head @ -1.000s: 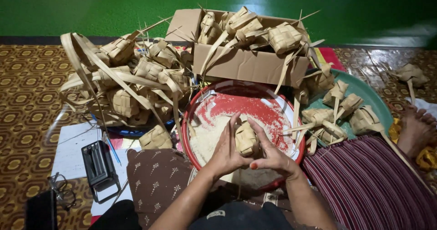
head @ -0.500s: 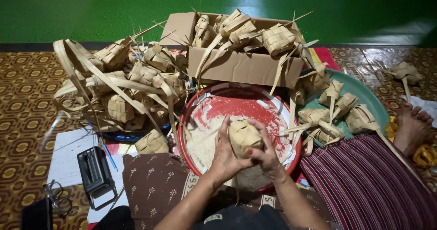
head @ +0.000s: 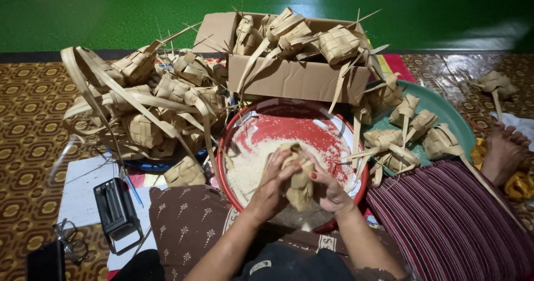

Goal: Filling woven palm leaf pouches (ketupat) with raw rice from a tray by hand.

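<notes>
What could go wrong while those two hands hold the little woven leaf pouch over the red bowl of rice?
Rice might spill: the left hand and right hand hold the woven palm-leaf pouch near the front rim of the round red basin of white rice, so stray grains could land on the brown patterned cloth. Long loose leaf strips hang over the basin's right rim and could snag a hand.

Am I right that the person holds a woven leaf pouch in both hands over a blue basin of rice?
Not quite: the basin is red, not blue. The head view shows both the left hand and right hand holding the woven leaf pouch over the rice.
</notes>
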